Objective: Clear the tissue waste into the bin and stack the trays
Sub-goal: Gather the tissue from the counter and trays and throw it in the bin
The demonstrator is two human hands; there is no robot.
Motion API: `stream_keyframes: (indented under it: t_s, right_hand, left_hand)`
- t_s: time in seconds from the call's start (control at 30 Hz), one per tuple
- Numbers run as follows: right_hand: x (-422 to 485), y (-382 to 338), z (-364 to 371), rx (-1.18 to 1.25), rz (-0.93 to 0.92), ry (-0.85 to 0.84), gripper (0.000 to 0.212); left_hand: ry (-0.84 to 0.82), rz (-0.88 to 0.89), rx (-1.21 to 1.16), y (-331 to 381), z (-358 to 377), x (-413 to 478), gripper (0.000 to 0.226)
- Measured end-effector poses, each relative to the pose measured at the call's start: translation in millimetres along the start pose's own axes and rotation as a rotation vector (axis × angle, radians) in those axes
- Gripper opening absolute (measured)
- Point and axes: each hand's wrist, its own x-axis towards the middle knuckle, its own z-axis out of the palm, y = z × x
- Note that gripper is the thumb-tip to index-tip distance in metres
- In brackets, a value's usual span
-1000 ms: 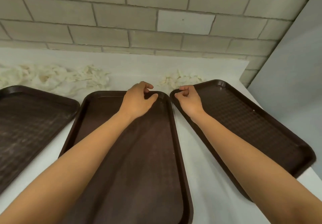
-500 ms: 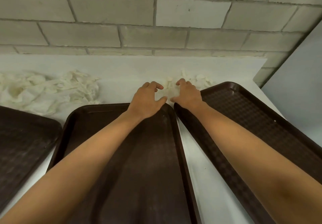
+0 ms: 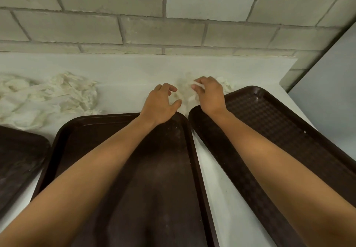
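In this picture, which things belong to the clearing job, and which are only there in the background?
For the job: small tissue pile, which the right hand pinches, with the left hand beside it; large tissue pile; left tray; middle tray; right tray. No bin shows.
Only there: white table; brick wall; grey panel.

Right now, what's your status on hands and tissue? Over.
Right hand pinching small tissue clump, left hand cupped open beside it. Larger tissue pile lies at back left. Left tray, middle tray, right tray all flat, unstacked. No bin in view.
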Motion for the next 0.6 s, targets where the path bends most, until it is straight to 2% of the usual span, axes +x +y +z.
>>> stream_keyframes:
  t_s: [0.17, 0.27, 0.4, 0.5, 0.6]
  right_hand:
    - [8.0, -4.4, -20.9, 0.134, 0.035, 0.181, 0.032]
    - [13.0, -1.8, -27.9, 0.197, 0.078, 0.268, 0.031]
    - [17.1, 6.0, -32.9, 0.274, 0.194, 0.321, 0.030]
    - [17.8, 10.8, -34.0, 0.335, 0.268, 0.358, 0.028]
    - [16.4, 15.5, -33.6, 0.365, 0.299, 0.368, 0.037]
  left_hand:
    - [-0.005, -0.001, 0.011, 6.2, 9.2, 11.4, 0.052]
    - [-0.039, -0.018, 0.105, 11.5, 15.5, 20.1, 0.060]
    - [-0.122, -0.075, 0.292, 15.4, 23.7, 31.1, 0.070]
    - [-0.159, -0.111, 0.320, 13.8, 29.0, 37.4, 0.073]
    - [-0.187, -0.079, 0.317, 13.9, 33.4, 41.5, 0.074]
